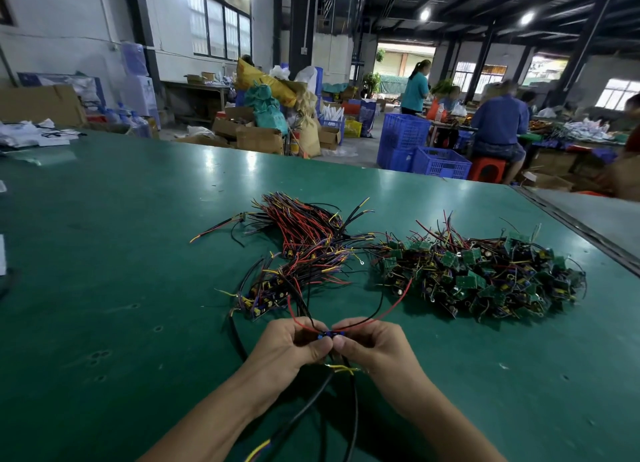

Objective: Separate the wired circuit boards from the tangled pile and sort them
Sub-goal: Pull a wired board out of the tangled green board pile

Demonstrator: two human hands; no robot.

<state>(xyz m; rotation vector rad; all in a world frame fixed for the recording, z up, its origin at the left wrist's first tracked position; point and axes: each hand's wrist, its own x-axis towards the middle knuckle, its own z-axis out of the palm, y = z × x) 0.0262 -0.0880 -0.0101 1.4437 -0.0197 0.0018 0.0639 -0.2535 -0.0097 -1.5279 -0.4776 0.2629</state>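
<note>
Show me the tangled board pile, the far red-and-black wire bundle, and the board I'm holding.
tangled board pile (467, 281): head view, green board mid-pile.
far wire bundle (304, 229): head view, red wires.
held board (328, 335): head view, blue component.

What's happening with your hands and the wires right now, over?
Left hand and right hand pinch one wired circuit board. Its red wire reaches the tangled pile.

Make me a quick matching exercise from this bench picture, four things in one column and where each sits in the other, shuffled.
1. heap of green boards
2. red and black wire bundle
3. wired board
4. blue crates

A. pinched between left hand and right hand
B. floor beyond the table
C. right side of table
D. far middle of table

Pairs: 1-C, 2-D, 3-A, 4-B.
</note>
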